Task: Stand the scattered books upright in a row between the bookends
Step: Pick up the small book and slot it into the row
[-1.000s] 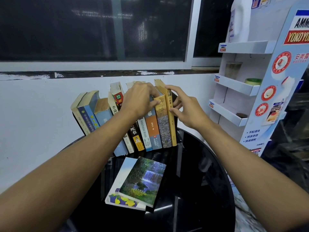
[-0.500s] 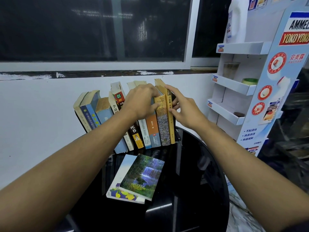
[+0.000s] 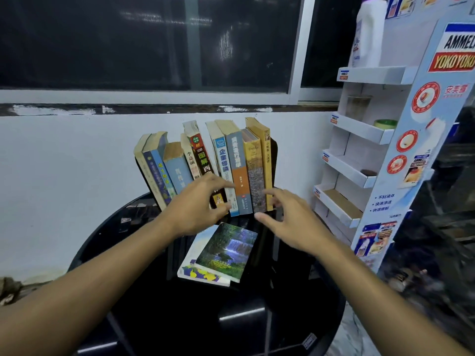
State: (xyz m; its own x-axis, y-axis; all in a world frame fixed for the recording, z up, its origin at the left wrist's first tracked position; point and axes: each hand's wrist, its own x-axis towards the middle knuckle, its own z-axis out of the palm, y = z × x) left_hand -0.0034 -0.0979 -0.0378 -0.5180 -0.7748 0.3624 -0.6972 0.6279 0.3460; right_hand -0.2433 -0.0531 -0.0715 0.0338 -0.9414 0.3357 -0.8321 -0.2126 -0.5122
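Reaching for the two flat books is judged to be the step in hand. The left hand (image 3: 198, 204) and right hand (image 3: 290, 222) are both spread wide with nothing gripped. They are held low in front of the row (image 3: 239, 163), just beyond the far end of the top book (image 3: 226, 250). Whether a fingertip touches a spine cannot be told.

The top book is stacked on the lower book (image 3: 198, 271) near the middle of the table (image 3: 295, 317), cover up. Its long axis runs away from the viewer, with the far end swung slightly right. The lower book is offset so that it shows at the left and near edges. Which edge carries either spine cannot be made out.

To do the step well, one book should be taken at a time, pinched across its short width. It should then be tipped until its long axis is vertical and its spine is turned outward like the rest. In the row the spines face the viewer. The right-hand books are near upright against the dark bookend (image 3: 274, 160), while the left-hand ones lean with their tops to the left (slack that is best closed first). A gap should be opened with one hand while the book is slid in with the other, so that the leaning books are not toppled.
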